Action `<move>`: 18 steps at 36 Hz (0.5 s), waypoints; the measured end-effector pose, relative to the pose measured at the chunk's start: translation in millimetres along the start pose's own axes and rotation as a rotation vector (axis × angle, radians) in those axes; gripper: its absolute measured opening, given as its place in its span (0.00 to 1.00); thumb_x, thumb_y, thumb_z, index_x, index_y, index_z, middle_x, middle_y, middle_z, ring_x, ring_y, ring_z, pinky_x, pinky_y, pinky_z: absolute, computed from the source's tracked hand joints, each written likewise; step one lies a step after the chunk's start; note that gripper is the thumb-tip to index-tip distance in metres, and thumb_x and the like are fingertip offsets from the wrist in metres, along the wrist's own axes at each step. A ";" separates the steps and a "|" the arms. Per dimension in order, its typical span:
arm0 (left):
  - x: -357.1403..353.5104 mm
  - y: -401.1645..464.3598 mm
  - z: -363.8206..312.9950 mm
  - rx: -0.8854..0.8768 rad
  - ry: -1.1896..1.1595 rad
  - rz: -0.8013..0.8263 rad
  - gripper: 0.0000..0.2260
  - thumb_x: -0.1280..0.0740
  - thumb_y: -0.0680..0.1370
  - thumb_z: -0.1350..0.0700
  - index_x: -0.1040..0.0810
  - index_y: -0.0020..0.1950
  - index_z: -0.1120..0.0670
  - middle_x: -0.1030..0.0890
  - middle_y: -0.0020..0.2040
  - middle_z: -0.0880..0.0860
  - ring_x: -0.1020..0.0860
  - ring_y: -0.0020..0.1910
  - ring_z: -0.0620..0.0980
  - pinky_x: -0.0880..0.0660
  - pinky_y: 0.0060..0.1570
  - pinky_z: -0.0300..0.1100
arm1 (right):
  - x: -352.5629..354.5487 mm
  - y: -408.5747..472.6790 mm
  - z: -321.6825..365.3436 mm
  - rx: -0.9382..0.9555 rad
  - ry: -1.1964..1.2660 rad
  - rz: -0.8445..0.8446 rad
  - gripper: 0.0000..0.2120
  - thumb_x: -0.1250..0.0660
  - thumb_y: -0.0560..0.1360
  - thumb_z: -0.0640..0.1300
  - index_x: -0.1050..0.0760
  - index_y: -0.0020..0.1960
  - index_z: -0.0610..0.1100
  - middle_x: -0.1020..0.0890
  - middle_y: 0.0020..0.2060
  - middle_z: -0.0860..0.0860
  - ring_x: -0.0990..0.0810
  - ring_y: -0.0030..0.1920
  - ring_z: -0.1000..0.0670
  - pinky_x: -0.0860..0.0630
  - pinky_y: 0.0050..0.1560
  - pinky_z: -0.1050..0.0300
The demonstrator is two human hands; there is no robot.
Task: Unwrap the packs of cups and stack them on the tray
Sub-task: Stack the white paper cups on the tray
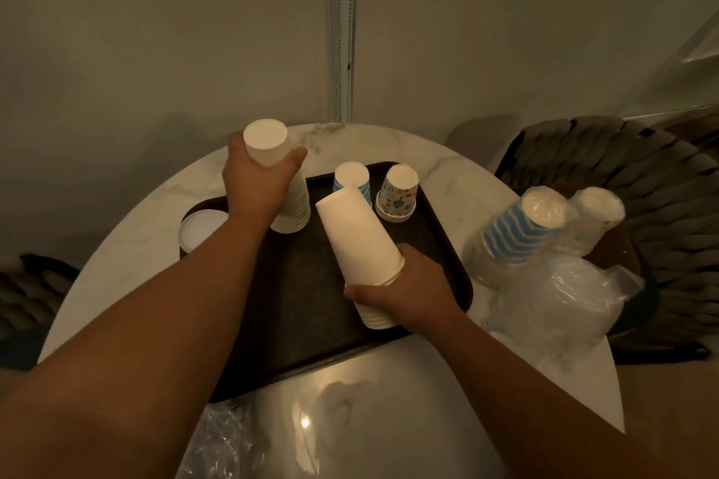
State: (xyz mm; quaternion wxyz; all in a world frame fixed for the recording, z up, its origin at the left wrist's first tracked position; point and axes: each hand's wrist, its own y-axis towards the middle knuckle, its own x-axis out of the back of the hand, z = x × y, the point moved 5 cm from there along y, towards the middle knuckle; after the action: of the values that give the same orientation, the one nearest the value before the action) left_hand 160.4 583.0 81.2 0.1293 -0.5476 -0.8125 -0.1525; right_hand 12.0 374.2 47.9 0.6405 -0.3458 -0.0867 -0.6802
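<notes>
No text, label, brand, number or sign can be read. The patterned cup (397,192) at the upper middle of the frame, standing on the tray (295,284), carries small coloured pictures and marks, too small and blurred to read as words.

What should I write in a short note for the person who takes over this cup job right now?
Left hand: grips the top of a tall plain white paper cup stack standing upside down on the dark brown plastic tray.
Right hand: holds a second plain white cup stack, tilted, near its lower end above the tray.
Done: a blue-striped cup stack and a patterned cup stack stand at the tray's far edge.
Left: set down the tilted stack; unwrap the blue-striped pack in clear plastic and the white pack behind it, both right of the tray.
</notes>
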 end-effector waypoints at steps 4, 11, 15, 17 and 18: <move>0.9 0.4 0.7 0.018 0.017 0.061 0.35 0.22 0.69 0.46 0.33 0.70 0.53 0.26 0.65 0.52 0.27 0.64 0.51 0.32 0.58 0.41 | 0.2 -0.3 -0.4 -0.021 0.033 0.015 0.38 0.20 0.58 0.59 0.30 0.63 0.49 0.26 0.52 0.56 0.27 0.52 0.55 0.29 0.48 0.60; 45.2 -46.2 -16.3 -0.074 -0.123 -0.181 0.36 0.31 0.71 0.37 0.35 0.73 0.54 0.29 0.69 0.52 0.30 0.67 0.48 0.32 0.67 0.42 | -2.4 -2.3 -4.1 -0.060 0.164 0.127 0.34 0.19 0.58 0.59 0.31 0.58 0.53 0.23 0.53 0.55 0.24 0.53 0.54 0.24 0.53 0.56; 38.9 -94.4 -27.5 0.013 -0.304 -0.066 0.23 0.26 0.74 0.48 0.28 0.64 0.55 0.22 0.52 0.47 0.23 0.46 0.36 0.26 0.50 0.33 | -5.0 -6.6 3.6 -0.037 0.275 0.216 0.38 0.20 0.51 0.63 0.23 0.58 0.50 0.17 0.52 0.55 0.19 0.52 0.55 0.21 0.57 0.50; 19.7 -109.3 -21.6 0.228 -0.357 0.196 0.28 0.22 0.68 0.48 0.27 0.63 0.54 0.20 0.53 0.47 0.20 0.49 0.37 0.23 0.50 0.36 | -6.4 -10.4 10.0 -0.008 0.330 0.269 0.38 0.20 0.49 0.64 0.21 0.56 0.49 0.15 0.50 0.53 0.17 0.51 0.54 0.21 0.57 0.48; 11.1 -116.0 -20.0 0.322 -0.395 0.316 0.30 0.21 0.66 0.46 0.26 0.63 0.55 0.18 0.53 0.50 0.18 0.51 0.44 0.21 0.51 0.42 | -7.0 -12.9 13.3 -0.001 0.360 0.301 0.37 0.19 0.50 0.61 0.20 0.56 0.48 0.15 0.50 0.52 0.17 0.51 0.53 0.21 0.58 0.48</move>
State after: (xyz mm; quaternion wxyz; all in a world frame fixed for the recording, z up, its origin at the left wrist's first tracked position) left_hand 49.4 543.6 91.4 0.0760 -0.6587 -0.7405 0.1100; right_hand 4.3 389.5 58.0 0.7396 -0.2283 0.0815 -0.6279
